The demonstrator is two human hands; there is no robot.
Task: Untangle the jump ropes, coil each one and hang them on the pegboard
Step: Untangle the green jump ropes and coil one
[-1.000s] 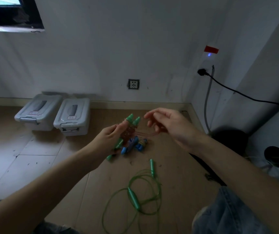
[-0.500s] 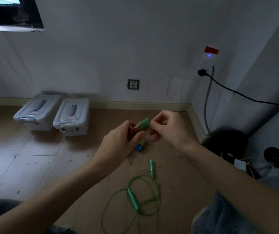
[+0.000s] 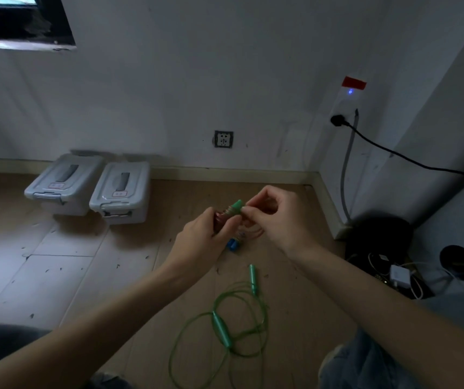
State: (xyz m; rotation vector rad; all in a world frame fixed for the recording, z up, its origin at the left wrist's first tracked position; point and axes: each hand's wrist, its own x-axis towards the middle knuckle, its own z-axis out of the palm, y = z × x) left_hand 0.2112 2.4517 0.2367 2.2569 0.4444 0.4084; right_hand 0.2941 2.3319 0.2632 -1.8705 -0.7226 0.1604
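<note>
My left hand (image 3: 203, 236) grips a bundled jump rope (image 3: 226, 216) with green handle tips and reddish cord wound around it, held above the floor. My right hand (image 3: 277, 217) pinches the thin reddish cord right beside the green tip, and loose loops of that cord hang below it. A blue-handled rope (image 3: 233, 244) lies on the floor under my hands, mostly hidden. A green jump rope (image 3: 221, 327) lies loosely looped on the floor nearer to me, both handles visible. No pegboard is in view.
Two grey lidded storage boxes (image 3: 93, 188) stand against the wall at the left. A wall socket (image 3: 223, 139) sits above the baseboard. Black cable, a charger (image 3: 399, 275) and a dark round object fill the right corner. My denim-clad knee (image 3: 365, 360) is at bottom right.
A second ago my right hand was open and apart from the bundle; it has closed onto the cord at the green tip. My left hand turned and hides the ropes on the floor.
</note>
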